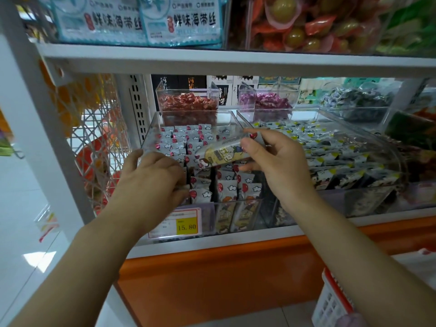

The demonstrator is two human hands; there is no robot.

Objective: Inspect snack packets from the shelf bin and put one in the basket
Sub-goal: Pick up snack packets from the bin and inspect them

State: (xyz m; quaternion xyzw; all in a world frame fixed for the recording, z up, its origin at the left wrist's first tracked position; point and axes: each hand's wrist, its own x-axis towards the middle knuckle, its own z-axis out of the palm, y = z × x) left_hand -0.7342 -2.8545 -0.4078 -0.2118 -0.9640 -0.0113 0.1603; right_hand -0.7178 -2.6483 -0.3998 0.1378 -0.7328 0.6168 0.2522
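Head view: we look down on a clear shelf bin [151, 131] with both hands over it; the basket [330, 300] sits low at our right, well apart from the hands.
Right hand [278, 161]: thumb on top and fingers beneath pinch one end of the held packet [224, 155]; the hand is half closed.
Left hand [151, 171]: it lies knuckles up in the bin's left side, its fingers curled down among the loose packets [226, 185]. We cannot tell whether it grips one.
Held packet, place: it is raised above the bin's middle, clear of the stock below, between our two hands.
Held packet, long axis: it runs slantwise across the view, the free end low and left, the pinched end high and right.
Held packet, facing: its printed yellow face is turned up toward us. The free end points at the left hand.
Step in hand: we judge this to be the inspecting, with nothing yet in the basket.
Doing it well: we should pinch only the sealed end so the print stays uncovered. Rolling the wrist would show the back, and holding the packet over the bin means a slip lands in stock.
Price tag [186, 226]: it is on the bin's front and reads 15.80.
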